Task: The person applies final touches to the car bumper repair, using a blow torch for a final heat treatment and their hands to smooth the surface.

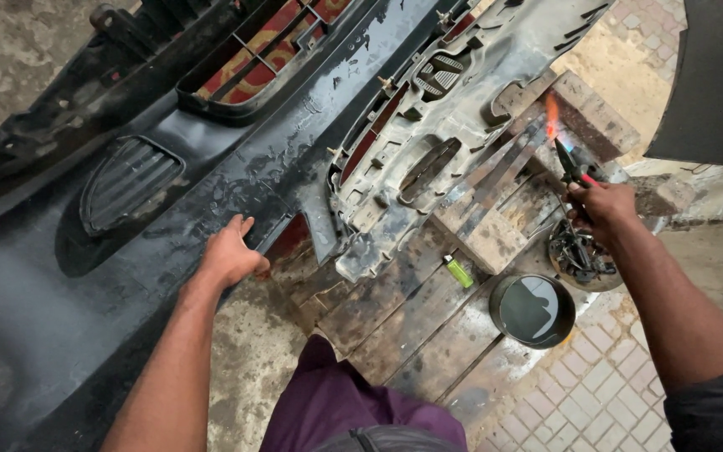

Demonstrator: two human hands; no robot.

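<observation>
My left hand (232, 255) rests open on the lower edge of the black car bumper (211, 176), fingers spread flat against the plastic, steadying it rather than clasping it. The bumper lies face down across the wooden pallet (412, 318) and the ground, stretching from the far left up past the grey grille piece (437, 142) that leans on it. I judge it light for its bulk but floppy: a long thin shell that twists if I lift one end, so the firm moulded edge near the opening under my palm looks like the best place to hold. Its surface looks wet and dusty, so probably slick.

My right hand (600, 209) is closed in a grip around the handles of a pair of pliers (569, 163), whose tip sits in a small orange flame (551, 113) beside a brick (596, 113). Whatever the jaws pinch is too small to make out. Just below that hand is a bowl of metal scraps (579, 255), near a dark round pan (533, 310) and a green lighter (458, 270).
</observation>
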